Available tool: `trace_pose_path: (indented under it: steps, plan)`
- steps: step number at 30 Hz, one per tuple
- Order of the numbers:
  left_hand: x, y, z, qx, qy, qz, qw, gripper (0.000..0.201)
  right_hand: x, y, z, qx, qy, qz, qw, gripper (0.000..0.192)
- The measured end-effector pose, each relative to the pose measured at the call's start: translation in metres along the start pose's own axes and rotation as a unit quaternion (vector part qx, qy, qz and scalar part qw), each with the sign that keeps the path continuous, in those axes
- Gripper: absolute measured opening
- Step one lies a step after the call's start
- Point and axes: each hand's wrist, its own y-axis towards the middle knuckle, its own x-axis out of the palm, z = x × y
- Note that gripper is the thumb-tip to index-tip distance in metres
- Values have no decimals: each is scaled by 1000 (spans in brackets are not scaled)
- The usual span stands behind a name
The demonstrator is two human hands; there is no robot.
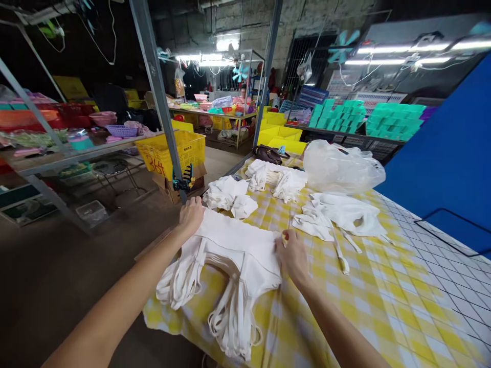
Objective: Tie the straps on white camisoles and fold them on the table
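We see the counter (pixel 402 296) first, a long surface under a yellow-and-white checked cloth that gives way to a white gridded sheet on the far right; beyond it stands a blue panel (pixel 452 153). At the near left corner lies a stack of white cloth bags (pixel 233 245), flat, matte and soft, their long strap handles (pixel 230 317) hanging in loops over the counter's edge. We judge this stack the work in hand, squared up but not finished, because other piles remain loose: a crumpled heap of white bags (pixel 230 194) just beyond the stack, a second heap (pixel 278 181) behind that, and a few spread bags (pixel 337 214) to the right with straps trailing. A clear, glossy, puffed plastic sack (pixel 341 166) sits at the far end, and a dark pouch (pixel 268 153) lies near it. Our left hand (pixel 191 214) rests flat on the stack's far left corner, fingers spread and closed on nothing. Our right hand (pixel 293 255) presses the stack's right edge, fingers bent down together onto the cloth; we cannot tell whether it pinches a layer or only holds it flat
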Motion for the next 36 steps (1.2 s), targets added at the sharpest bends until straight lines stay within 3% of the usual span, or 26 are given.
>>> trace_pose_path:
  steps: [2, 3, 6, 8, 11, 15, 18, 21, 25, 28, 32, 36]
  plan:
    - [-4, -11, 4, 55, 2, 22, 998, 34, -2, -9, -5, -84, -13, 31, 996, 33]
    - [-4, -17, 6, 84, -7, 7, 996, 37, -2, -14, -8, -133, -17, 21, 991, 35]
    - [-2, -30, 7, 132, -39, -134, 981, 44, -2, -34, -14, -248, -12, -86, 965, 36]
    - [0, -32, 4, 136, -49, -227, 963, 47, -2, -44, -14, -282, 3, -161, 946, 36]
    - [-3, -28, 2, 142, -46, -272, 951, 53, -8, -45, -2, -269, 47, -179, 945, 38]
    - [-17, -19, 22, 166, -41, -211, 962, 59, -27, -14, 38, -128, 40, -84, 987, 35]
    - [-30, -16, 64, 241, -97, -169, 951, 56, -39, 20, 80, -21, -36, -39, 998, 34]
    - [-32, -12, 124, 320, -161, -193, 914, 51, -42, 51, 116, 25, -58, -17, 998, 28]
    - [-11, 1, 212, 382, -182, -254, 870, 45, -32, 78, 142, 54, -46, 20, 997, 21]
    - [14, 12, 265, 372, -115, -255, 885, 37, -22, 85, 154, 53, -18, 53, 997, 17]
    - [41, 18, 305, 343, -74, -250, 903, 30, -15, 85, 166, 39, 38, 84, 995, 8]
    - [40, 17, 310, 346, -66, -273, 895, 18, -23, 78, 170, 16, 105, 114, 988, 9]
